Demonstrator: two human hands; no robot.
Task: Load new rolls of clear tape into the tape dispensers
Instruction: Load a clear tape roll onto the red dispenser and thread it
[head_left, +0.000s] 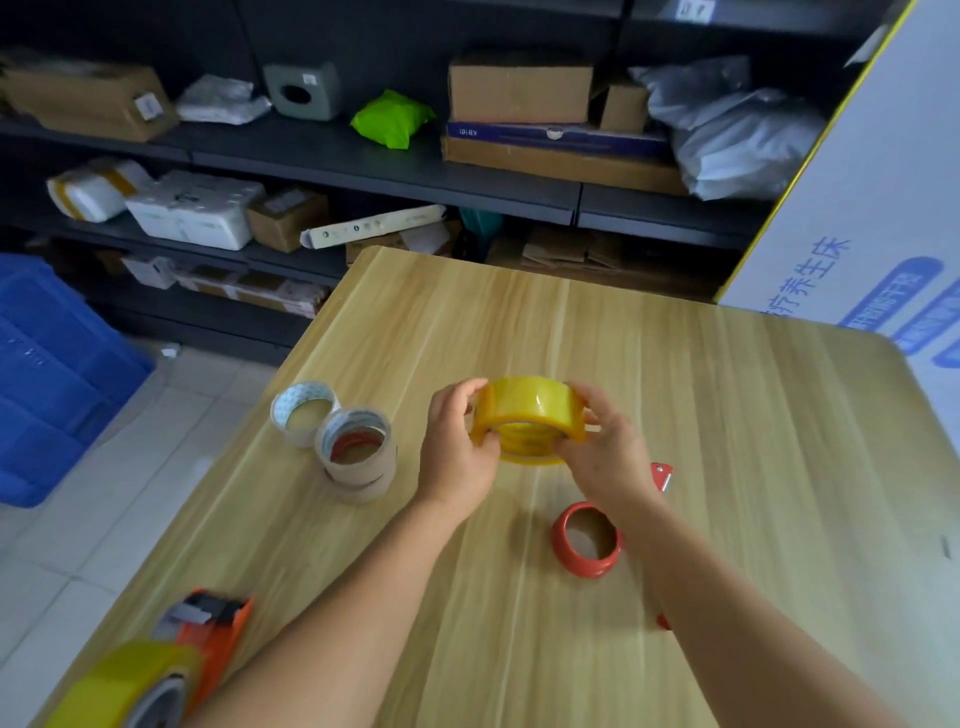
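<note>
Both hands hold one yellowish clear tape roll (527, 415) above the pale wood-grain table (727, 415). Left hand (457, 447) grips its left rim; right hand (605, 452) grips its right rim. Red plastic ring (587, 540) lies on the table beneath the right forearm, a red part (662, 475) just beyond. Two stacked pale tape rolls (358, 452) stand left. Orange handheld tape dispenser (208, 639), loaded with a yellowish roll (124, 680), rests at the near left edge

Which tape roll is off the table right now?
The yellowish clear roll, held up between the left hand and right hand. The whitish rolls sit on the table.
</note>
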